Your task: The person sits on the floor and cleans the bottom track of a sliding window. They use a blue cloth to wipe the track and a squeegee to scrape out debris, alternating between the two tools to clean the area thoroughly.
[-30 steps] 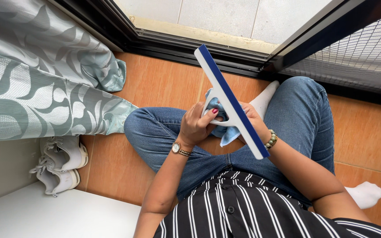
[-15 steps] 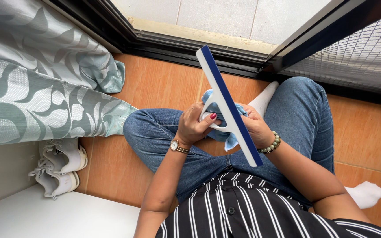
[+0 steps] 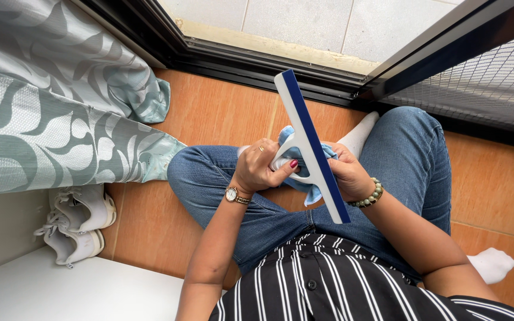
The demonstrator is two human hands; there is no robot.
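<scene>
My left hand (image 3: 257, 169) is clamped round the white plastic handle of the blue-bladed window squeegee (image 3: 309, 142) over my lap; my right hand (image 3: 346, 175) presses the light-blue cloth (image 3: 304, 190) behind it. The blade has tilted more upright, so wiping continues.

Brightness: bright, even daylight.
Source: the glass door (image 3: 304, 24) along the top edge.
Shadows: soft, faint under the legs and beside the white shoes (image 3: 76, 223).
Glare: none; outdoor tiles pale but not blown out.
Sharpness: crisp throughout, no motion blur.
Distortion: wide-angle stretch toward the corners.
</scene>
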